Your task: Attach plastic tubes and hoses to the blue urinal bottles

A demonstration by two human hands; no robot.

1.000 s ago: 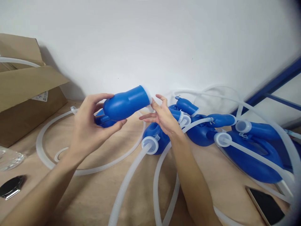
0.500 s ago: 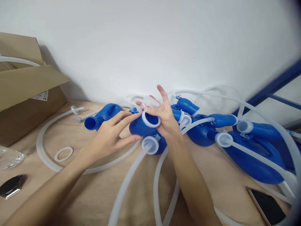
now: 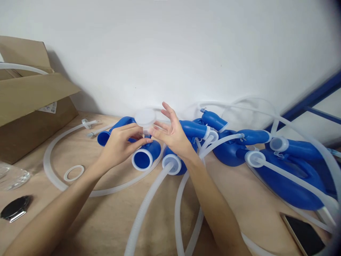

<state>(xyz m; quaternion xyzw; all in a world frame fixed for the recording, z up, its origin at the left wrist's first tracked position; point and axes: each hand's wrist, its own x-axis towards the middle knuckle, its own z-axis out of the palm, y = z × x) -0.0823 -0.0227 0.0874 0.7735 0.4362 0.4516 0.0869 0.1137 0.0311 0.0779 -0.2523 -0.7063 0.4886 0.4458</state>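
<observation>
A round translucent cap [image 3: 145,117] stands tilted up between my two hands. My left hand [image 3: 124,140] pinches at the cap's lower edge, its thumb just above a short blue bottle neck with a white ring [image 3: 142,159]. The neck's open end faces me. My right hand [image 3: 172,133] has its thumb and a finger at the cap's right side, the other fingers spread upward. Part of the grip is hidden behind the fingers. Below my right hand lies a blue bottle [image 3: 165,153] whose white cap [image 3: 174,164] carries a corrugated hose [image 3: 149,206].
Several blue bottles [image 3: 290,181] with translucent hoses crowd the right. Another blue bottle [image 3: 103,138] is behind my left hand. A white ring [image 3: 74,173], a watch [image 3: 16,208] and a cardboard box [image 3: 34,117] are at left; a phone [image 3: 303,233] lies front right.
Both hands have shifted left. The blue neck has moved left and down, out of my right hand's grasp, and the translucent cap now shows above it.
</observation>
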